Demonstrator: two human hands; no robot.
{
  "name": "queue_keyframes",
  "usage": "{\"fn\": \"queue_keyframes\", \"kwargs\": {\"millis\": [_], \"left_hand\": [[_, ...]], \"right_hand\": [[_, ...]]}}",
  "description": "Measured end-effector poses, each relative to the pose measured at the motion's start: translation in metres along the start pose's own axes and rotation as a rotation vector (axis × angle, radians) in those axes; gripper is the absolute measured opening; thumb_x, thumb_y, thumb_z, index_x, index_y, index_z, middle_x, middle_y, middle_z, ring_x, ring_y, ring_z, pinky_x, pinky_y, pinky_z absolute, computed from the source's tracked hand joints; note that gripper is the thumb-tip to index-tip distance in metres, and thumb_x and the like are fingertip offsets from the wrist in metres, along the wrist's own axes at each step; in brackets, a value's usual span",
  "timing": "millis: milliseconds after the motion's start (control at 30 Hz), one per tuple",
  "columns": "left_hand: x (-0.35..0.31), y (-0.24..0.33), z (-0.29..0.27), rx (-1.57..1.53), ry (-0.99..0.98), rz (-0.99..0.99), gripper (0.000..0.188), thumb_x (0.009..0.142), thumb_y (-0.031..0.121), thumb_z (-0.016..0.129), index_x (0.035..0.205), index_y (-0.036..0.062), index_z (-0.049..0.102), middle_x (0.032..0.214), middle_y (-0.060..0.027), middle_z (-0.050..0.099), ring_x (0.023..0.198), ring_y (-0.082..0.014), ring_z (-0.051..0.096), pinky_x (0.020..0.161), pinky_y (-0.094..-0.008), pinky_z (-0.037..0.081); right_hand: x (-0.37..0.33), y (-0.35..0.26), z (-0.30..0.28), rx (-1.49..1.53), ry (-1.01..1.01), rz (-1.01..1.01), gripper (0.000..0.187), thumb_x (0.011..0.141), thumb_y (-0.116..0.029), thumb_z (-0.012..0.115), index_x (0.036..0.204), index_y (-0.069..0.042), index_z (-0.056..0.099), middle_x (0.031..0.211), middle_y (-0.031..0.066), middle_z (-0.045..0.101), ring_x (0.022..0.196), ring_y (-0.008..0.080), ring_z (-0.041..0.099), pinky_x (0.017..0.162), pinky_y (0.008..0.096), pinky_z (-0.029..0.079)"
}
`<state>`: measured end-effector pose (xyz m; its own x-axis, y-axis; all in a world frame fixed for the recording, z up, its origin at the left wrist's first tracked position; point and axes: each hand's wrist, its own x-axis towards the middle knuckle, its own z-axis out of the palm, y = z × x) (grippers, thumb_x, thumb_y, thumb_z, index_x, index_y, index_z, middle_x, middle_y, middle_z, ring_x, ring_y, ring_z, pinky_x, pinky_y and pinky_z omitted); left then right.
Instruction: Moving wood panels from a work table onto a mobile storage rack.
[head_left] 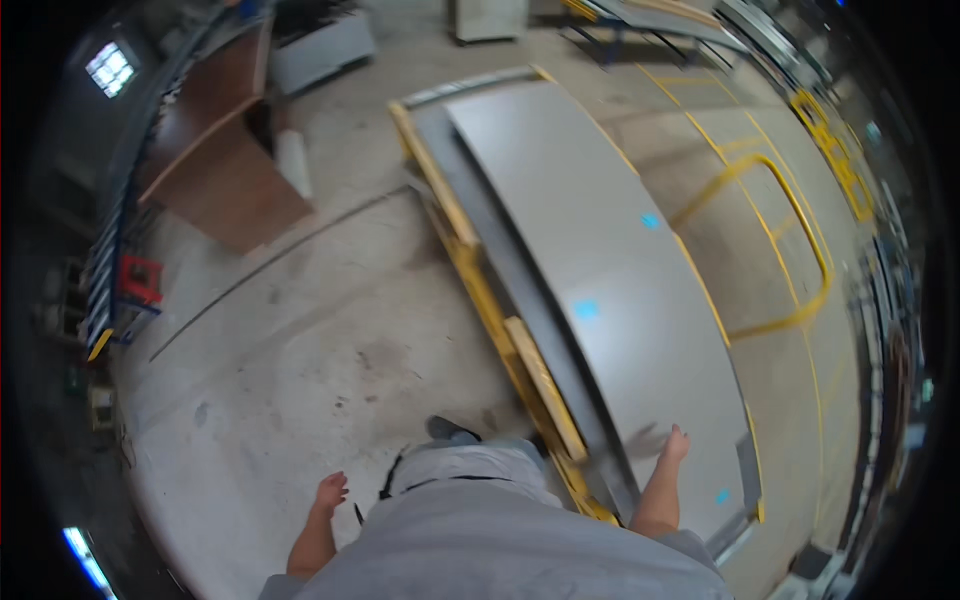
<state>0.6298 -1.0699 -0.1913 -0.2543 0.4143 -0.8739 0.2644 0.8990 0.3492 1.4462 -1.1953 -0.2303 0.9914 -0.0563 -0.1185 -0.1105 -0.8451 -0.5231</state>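
A large grey sheet panel [560, 190] with small blue marks lies on a yellow cart frame [480, 290] to my right. Over the panel's near part is my right hand [677, 444], holding nothing. A dark reflection or shadow of that hand shows on the smooth surface beside it; whether the skin touches the sheet I cannot tell. My left hand [332, 491] hangs beside my body above the concrete floor, its fingers loosely bent and apart with nothing in them. The cart stands close along my right side.
A yellow tubular handle [825, 270] rises on the cart's far right side. Wooden blocks [545, 390] sit along its left edge. Brown boards [235, 185] stand at the far left, near a red object [141, 279]. Yellow lines [745, 185] mark the floor at right.
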Motion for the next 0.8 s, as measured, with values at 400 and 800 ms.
{"fn": "queue_keyframes", "kwargs": {"millis": [400,800], "left_hand": [[0.142,0.122,-0.059,-0.004,0.041,0.459,0.048,0.090,0.038,0.061,0.124,0.0044,0.060,0.112,-0.0139,0.068,0.104,-0.0230,0.064,0.090,-0.0330,0.048],[0.210,0.111,-0.271,-0.187,0.229,-0.062,0.034,0.092,0.025,0.056,0.120,0.0053,0.061,0.104,-0.0089,0.066,0.084,-0.0171,0.064,0.066,-0.0319,0.053]], "right_hand": [[-0.434,-0.306,0.189,-0.524,-1.363,-0.905,0.019,0.088,-0.009,0.057,0.095,0.002,0.070,0.087,0.0111,0.072,0.083,0.0190,0.070,0.075,0.0301,0.052],[-0.733,-0.629,0.456,-0.361,-1.383,-1.255,0.021,0.082,-0.022,0.059,0.079,-0.004,0.070,0.072,0.0126,0.067,0.071,0.0234,0.066,0.068,0.0357,0.051]]}}
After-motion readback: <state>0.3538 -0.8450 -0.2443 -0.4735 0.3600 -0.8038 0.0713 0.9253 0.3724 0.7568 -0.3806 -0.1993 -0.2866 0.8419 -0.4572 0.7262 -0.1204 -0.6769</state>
